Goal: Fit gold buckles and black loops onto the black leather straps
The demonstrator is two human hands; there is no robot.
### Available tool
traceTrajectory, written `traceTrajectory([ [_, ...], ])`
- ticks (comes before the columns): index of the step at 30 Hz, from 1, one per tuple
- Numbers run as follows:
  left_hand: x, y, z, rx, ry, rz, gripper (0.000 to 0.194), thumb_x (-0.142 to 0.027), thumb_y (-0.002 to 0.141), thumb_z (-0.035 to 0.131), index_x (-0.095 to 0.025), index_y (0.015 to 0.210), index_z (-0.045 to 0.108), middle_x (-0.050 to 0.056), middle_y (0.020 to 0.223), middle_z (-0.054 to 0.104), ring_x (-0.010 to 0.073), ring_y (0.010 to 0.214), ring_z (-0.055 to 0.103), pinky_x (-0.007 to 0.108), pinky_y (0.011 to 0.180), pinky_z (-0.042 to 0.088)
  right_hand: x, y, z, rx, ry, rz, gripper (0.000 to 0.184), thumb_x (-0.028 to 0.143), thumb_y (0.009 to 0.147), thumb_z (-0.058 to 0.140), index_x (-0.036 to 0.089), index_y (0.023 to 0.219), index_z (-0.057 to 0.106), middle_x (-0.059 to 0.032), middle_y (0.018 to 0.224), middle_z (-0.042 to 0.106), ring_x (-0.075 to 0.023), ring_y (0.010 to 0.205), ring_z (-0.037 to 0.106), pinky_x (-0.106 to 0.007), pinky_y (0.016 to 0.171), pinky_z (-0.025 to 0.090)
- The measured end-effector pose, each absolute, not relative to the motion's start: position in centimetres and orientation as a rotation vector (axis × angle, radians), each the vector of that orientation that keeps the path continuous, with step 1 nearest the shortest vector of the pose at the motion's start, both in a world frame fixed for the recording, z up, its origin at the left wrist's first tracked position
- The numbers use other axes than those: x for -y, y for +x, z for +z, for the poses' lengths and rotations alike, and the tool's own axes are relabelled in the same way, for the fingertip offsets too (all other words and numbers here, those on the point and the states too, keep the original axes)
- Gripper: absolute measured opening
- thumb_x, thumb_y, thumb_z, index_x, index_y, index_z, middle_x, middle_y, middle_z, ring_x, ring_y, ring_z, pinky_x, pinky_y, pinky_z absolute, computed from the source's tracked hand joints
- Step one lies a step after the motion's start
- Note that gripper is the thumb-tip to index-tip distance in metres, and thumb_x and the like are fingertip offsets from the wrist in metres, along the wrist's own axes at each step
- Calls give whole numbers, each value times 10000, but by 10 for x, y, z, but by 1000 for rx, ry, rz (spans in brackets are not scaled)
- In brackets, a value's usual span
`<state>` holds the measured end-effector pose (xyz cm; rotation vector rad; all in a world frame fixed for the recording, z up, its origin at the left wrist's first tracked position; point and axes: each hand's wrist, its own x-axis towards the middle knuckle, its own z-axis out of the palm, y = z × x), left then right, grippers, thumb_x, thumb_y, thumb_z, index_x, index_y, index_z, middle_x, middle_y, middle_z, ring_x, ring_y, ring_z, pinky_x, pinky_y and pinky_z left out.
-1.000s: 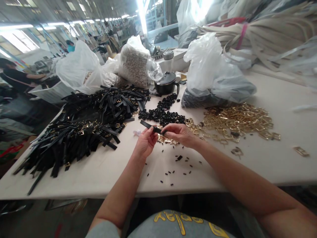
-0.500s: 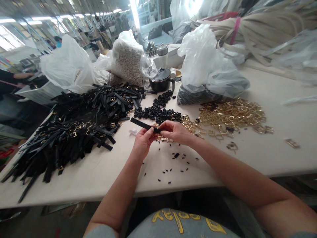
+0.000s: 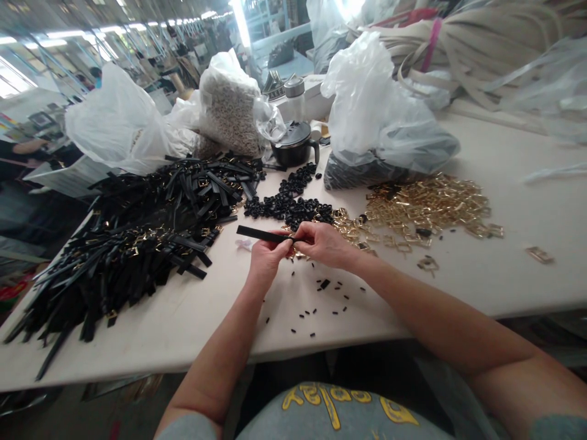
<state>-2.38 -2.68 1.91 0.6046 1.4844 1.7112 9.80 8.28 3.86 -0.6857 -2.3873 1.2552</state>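
Between my two hands is a black strap (image 3: pixel 257 234), its free end pointing left over the table. My left hand (image 3: pixel 268 253) pinches it near its right end. The fingers of my right hand (image 3: pixel 321 243) are closed on that same end, touching my left fingertips; they hide whatever is at the tip. Just beyond my hands lies a heap of small black loops (image 3: pixel 302 211). Gold buckles (image 3: pixel 424 208) are piled to the right. Small black bits (image 3: pixel 325 284) are scattered on the table nearer to me.
A large pile of black straps with gold buckles (image 3: pixel 151 238) covers the table's left side. Behind stand clear plastic bags (image 3: pixel 229 104), a black lidded pot (image 3: pixel 293 143) and another bag (image 3: pixel 380 122) of dark pieces. Beige strips (image 3: pixel 490 55) lie at the back right. Another person (image 3: pixel 22 159) is at far left.
The strap has turned to a flatter angle, and my fingertips have drawn closer together at its right end. The whole view has shifted slightly.
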Motion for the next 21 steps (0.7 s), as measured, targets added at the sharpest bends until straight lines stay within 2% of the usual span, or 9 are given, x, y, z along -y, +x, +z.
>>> traceTrajectory([
  [5,24,-24,15,-1507,581,1751,313,-290,637,795,-141,887,677,15,725,693,116,561,616,243,582,518,-81,93,29,2211,-681,1458,82,209,759,624,179,832,646,4,729,680,-104,622,594,-213,565,437],
  [8,24,-23,14,-1477,551,1795,316,-274,629,800,-148,883,661,12,756,696,112,578,624,236,596,518,-82,90,26,2086,-757,1745,109,268,775,619,175,831,621,-12,703,684,-124,601,617,-226,542,464],
  [10,25,-23,14,-1463,558,1789,316,-274,630,806,-148,883,665,12,759,698,111,593,630,229,608,518,-82,90,27,2075,-774,1803,105,276,780,605,173,801,604,-14,671,674,-127,577,609,-228,521,453],
  [14,28,-28,16,-1453,591,1727,357,-351,671,802,-140,942,703,41,803,721,122,649,657,226,638,526,-85,93,34,2189,-770,1517,86,251,760,593,175,721,589,17,596,609,-98,527,515,-218,505,372],
  [17,28,-31,17,-1448,535,1740,379,-402,669,809,-122,909,719,46,770,719,102,582,633,203,571,511,-85,95,38,2248,-781,1385,72,222,743,580,178,686,577,40,560,554,-89,515,455,-223,520,337],
  [21,24,-29,21,-1365,297,1774,354,-313,568,879,-118,795,691,15,681,697,77,508,602,170,503,495,-84,96,41,2316,-768,1341,54,199,724,570,183,675,553,51,560,525,-87,525,435,-223,538,319],
])
